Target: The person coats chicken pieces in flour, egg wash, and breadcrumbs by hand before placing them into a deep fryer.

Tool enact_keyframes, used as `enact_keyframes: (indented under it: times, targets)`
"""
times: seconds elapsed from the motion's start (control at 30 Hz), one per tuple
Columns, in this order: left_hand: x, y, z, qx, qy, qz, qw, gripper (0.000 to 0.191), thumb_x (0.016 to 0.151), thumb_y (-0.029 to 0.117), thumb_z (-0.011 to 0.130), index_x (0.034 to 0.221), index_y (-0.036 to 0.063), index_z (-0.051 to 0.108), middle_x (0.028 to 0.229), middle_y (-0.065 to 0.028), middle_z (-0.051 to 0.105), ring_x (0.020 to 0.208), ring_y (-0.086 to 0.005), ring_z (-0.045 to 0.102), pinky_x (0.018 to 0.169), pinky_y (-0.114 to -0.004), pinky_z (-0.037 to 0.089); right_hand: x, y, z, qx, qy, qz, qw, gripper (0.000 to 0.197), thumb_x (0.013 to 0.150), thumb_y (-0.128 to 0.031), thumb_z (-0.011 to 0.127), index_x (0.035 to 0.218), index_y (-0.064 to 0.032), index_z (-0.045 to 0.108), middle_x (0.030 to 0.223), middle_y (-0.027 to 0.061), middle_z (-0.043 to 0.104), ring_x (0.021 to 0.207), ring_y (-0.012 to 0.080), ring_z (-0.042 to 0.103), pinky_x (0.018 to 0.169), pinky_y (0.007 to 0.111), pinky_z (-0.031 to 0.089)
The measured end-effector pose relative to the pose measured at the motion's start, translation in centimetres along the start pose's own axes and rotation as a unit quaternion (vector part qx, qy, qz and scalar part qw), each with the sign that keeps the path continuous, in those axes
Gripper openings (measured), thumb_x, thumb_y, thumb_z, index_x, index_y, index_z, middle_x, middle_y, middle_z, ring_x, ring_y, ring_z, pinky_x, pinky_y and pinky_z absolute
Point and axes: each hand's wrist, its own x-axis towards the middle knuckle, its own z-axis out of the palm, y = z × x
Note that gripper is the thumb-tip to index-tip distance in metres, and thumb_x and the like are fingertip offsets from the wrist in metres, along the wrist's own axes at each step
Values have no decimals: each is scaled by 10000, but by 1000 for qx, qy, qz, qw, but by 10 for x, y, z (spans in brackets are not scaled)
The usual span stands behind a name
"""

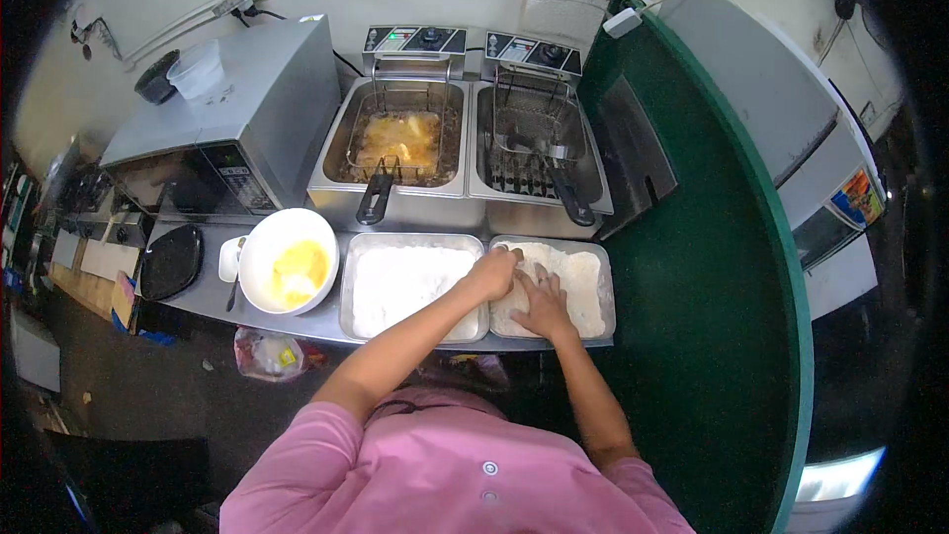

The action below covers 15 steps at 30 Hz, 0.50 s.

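My left hand (495, 274) is curled at the left side of a metal tray (609, 304) of pale, coarse breading (586, 285). Whatever its fingers might hold is hidden. Palm down on the same breading, my right hand (546, 304) has its fingers apart, close beside the left. A second metal tray (347, 289), filled with white flour-like powder (408, 285), sits directly to the left, and my left forearm crosses over it. Farther left stands a white bowl (256, 252) with yellow liquid (300, 271), apparently beaten egg, and a paler lump in it.
Behind the trays, a double deep fryer has pieces frying in its left basket (404, 141); the right basket (530, 115) hangs raised. Their black handles (376, 199) project forward. A microwave oven (289, 111) stands left, a black tray (172, 263) before it. A green partition (689, 259) bounds the right.
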Motion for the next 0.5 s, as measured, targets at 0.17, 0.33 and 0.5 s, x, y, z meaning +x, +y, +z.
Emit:
enact_keyframes:
  times: [0.17,0.33,0.5]
  targets:
    - [4,-2,4,10,-9,11,1000,464,595,-47,551,1057,-6,525,967,-251,550,932,-383,536,793,-418,445,11,10,0,61,59,6,996,639,620,-138,692,1205,-84,441,1302,207,359,1203,353,342,934,354,359]
    - [6,0,5,6,19,39,999,378,655,-26,513,1032,-18,521,921,-272,549,887,-396,552,767,-425,459,27,60,-19,260,32,-66,963,544,620,-25,604,1155,-20,502,1075,193,567,1029,282,534,894,319,396]
    - [17,-7,13,20,-4,31,999,376,657,-20,521,1033,-22,520,958,-277,534,902,-388,551,762,-420,463,23,65,-44,155,48,14,987,544,616,-7,592,1154,-6,508,1116,231,532,1054,313,512,911,330,384]
